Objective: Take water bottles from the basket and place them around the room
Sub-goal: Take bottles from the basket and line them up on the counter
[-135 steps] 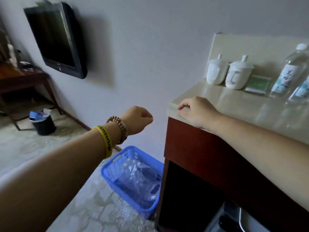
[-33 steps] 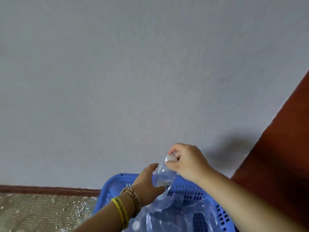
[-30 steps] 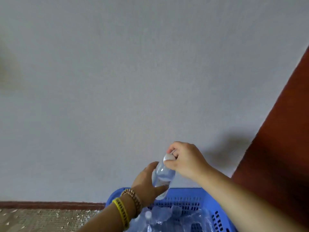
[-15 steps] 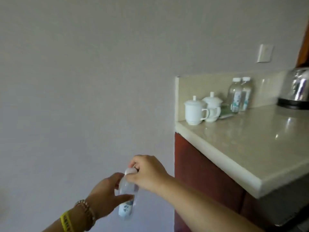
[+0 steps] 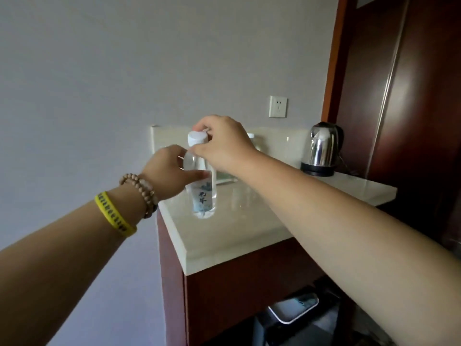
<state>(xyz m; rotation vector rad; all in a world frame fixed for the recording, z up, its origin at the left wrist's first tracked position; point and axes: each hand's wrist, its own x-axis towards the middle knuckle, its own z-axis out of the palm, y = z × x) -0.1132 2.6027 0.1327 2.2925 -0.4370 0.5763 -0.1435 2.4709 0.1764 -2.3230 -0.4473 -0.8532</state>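
Note:
A clear water bottle (image 5: 202, 193) with a white cap and a pale blue label stands upright over the beige counter top (image 5: 239, 226), near its left edge; whether its base touches the counter I cannot tell. My left hand (image 5: 172, 168) grips the bottle's upper body from the left. My right hand (image 5: 222, 143) pinches the white cap from the right. The basket is out of view. Another bottle's cap (image 5: 250, 136) peeks out behind my right hand.
A steel electric kettle (image 5: 323, 148) sits at the back right of the counter, below a wall socket (image 5: 277, 106). A dark wooden door (image 5: 409, 96) stands to the right. A white-rimmed device (image 5: 294, 308) lies in the open cabinet under the counter.
Both hands have lifted the bottle out of the blue basket on the floor and carried it up and right, over the counter. The view has risen from the basket to the counter.

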